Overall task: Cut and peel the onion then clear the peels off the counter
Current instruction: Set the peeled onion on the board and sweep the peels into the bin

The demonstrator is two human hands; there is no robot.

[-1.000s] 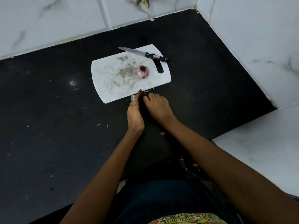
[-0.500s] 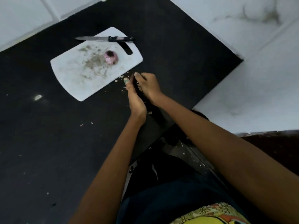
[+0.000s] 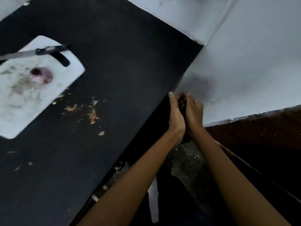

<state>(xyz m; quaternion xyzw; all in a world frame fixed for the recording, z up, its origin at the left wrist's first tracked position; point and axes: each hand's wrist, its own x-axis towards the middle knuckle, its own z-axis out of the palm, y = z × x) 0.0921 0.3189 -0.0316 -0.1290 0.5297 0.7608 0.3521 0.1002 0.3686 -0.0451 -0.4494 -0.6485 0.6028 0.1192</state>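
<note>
A peeled purple onion (image 3: 41, 75) sits on the white cutting board (image 3: 19, 111) at the left. A black-handled knife (image 3: 37, 52) lies across the board's far edge. My left hand (image 3: 176, 116) and my right hand (image 3: 194, 111) are cupped together just past the counter's right edge, and between them they hold a dark clump of onion peels (image 3: 182, 101). Small peel scraps (image 3: 92, 116) are scattered on the black counter (image 3: 122, 70) near the board.
White tiled walls (image 3: 252, 54) rise beyond the counter's right edge. A dark brown surface (image 3: 260, 136) lies below the wall on the right. Speckled floor (image 3: 187, 160) shows under my forearms.
Both hands, cupped round the peels, have moved from the board's near edge rightward past the counter's edge. The view has swung right. Onion and knife have not moved.
</note>
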